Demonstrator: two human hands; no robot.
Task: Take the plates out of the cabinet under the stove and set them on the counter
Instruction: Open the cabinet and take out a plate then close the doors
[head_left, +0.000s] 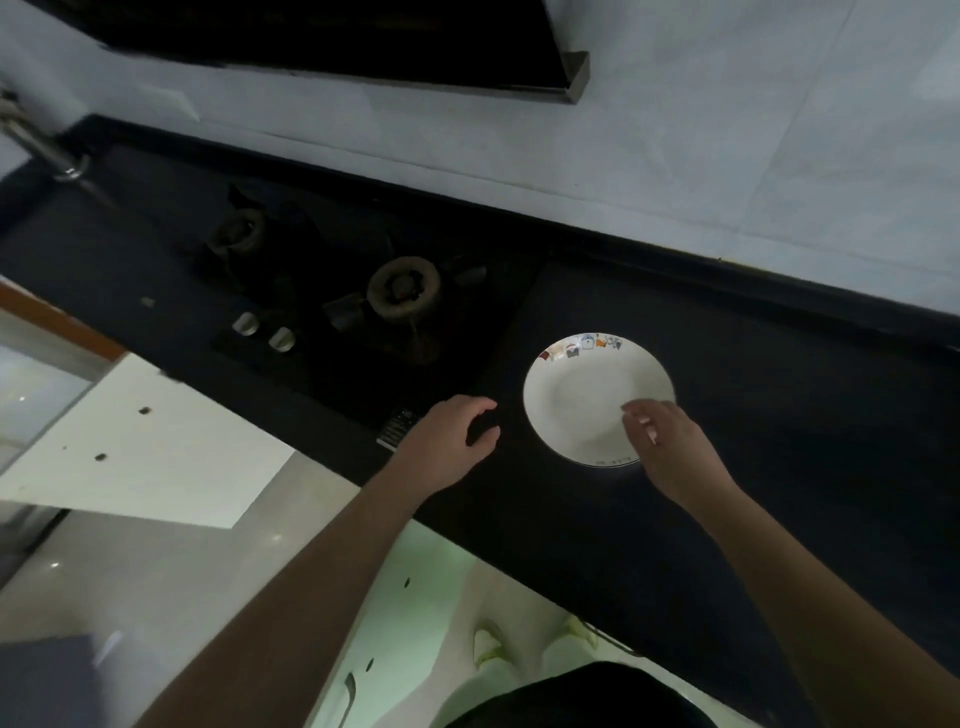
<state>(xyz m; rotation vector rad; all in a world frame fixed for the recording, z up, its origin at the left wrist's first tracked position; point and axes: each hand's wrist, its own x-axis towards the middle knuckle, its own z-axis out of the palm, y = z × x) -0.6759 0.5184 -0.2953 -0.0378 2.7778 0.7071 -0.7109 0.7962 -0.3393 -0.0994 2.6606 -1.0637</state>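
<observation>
Right hand overlaps plate rim; counter beside bare.

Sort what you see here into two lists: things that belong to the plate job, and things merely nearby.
Job: white plate; black counter; left hand; right hand.

Nearby: gas burners; stove knobs; range hood; tiled wall.

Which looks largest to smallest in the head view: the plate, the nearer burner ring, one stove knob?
1. plate
2. nearer burner ring
3. stove knob
The burner lies farther from the camera, so its true size is less sure.
</observation>
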